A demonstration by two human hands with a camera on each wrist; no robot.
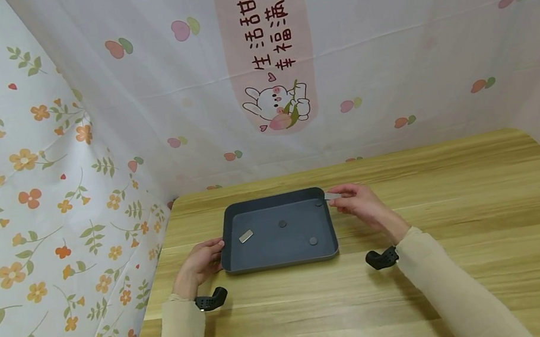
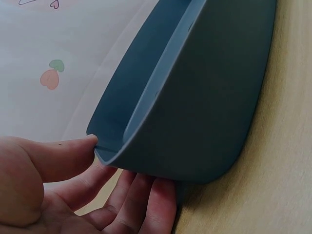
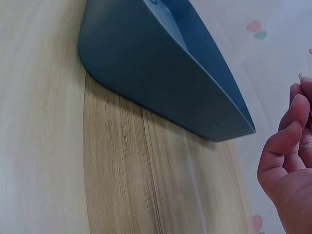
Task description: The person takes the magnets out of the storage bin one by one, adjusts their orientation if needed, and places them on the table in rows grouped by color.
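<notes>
A dark grey-blue rectangular tray (image 1: 280,258) with raised walls rests on the wooden table. My left hand (image 1: 205,260) grips its left side; in the left wrist view the thumb (image 2: 73,155) is at the rim and the fingers curl against the outer wall. Beside the back right corner, my right hand (image 1: 361,205) pinches a small flat silvery-grey rectangular piece (image 1: 332,195). In the right wrist view only the tip of that piece (image 3: 301,76) shows. Inside the tray lie a shiny silver rectangular block (image 1: 246,236) and three small round grey discs (image 1: 282,224).
The wooden table (image 1: 472,205) extends to the right and in front of the tray. A printed curtain (image 1: 390,51) hangs along its back edge, and a floral cloth (image 1: 27,205) hangs on the left. A black camera mount sits on each wrist.
</notes>
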